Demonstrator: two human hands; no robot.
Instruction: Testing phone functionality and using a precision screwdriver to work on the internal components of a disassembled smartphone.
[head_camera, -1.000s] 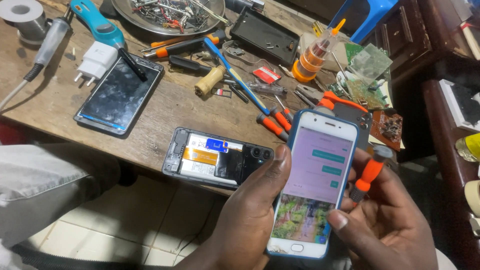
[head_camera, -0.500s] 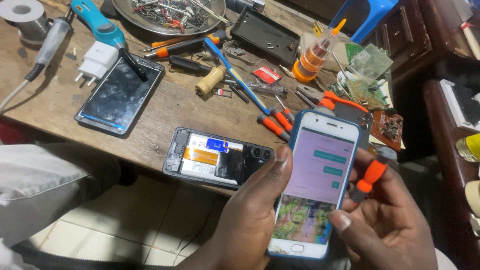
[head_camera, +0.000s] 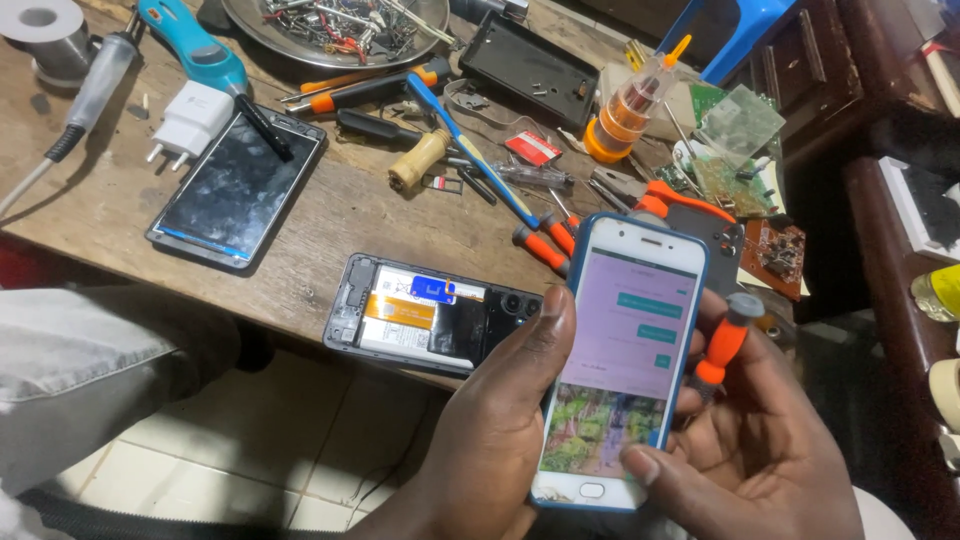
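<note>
wooden table (head_camera: 330, 215), opened phone (head_camera: 430, 312), screwdrivers (head_camera: 370, 90)

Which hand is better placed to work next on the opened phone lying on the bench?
Probably the right hand: it already holds the small orange screwdriver. The left hand grips the lit phone, though it is nearer the opened phone.

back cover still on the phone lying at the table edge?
No: the opened phone lies with its back off, its battery and inner parts exposed.

Bare wood is showing along the wooden tabletop (head_camera: 330, 215)'s near edge between the black glass screen panel (head_camera: 237, 190) and the opened black phone body (head_camera: 432, 313). Orange-handled screwdrivers (head_camera: 545, 240) and a round metal tray (head_camera: 250, 22) are crowding the far side.
</note>
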